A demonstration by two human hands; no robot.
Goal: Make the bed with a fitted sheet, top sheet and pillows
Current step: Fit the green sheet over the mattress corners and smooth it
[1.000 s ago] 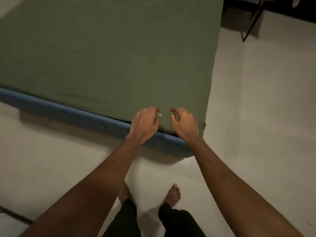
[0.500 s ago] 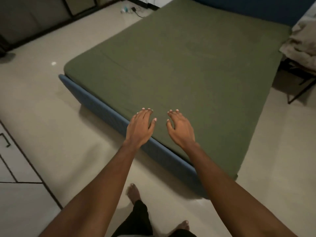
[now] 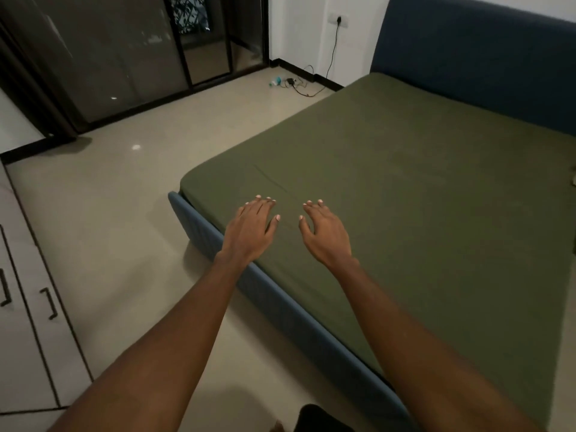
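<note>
Your left hand (image 3: 251,232) is over the bed's near edge, fingers straight and close together. Your right hand (image 3: 325,235) beside it has loosely spread fingers and grips nothing. The green fitted sheet (image 3: 405,182) covers the mattress. It's likely soft, light and quick to wrinkle, so pinch its hem. Its long axis runs toward the headboard (image 3: 483,57).

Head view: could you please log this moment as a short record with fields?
fitted sheet: green, stretched flat, one faint crease
left hand: open, flat, over the sheet's near edge
right hand: open, spread, over the sheet
contact: cannot tell
top sheet, pillows: none seen on the sheet
bed frame: blue
</note>
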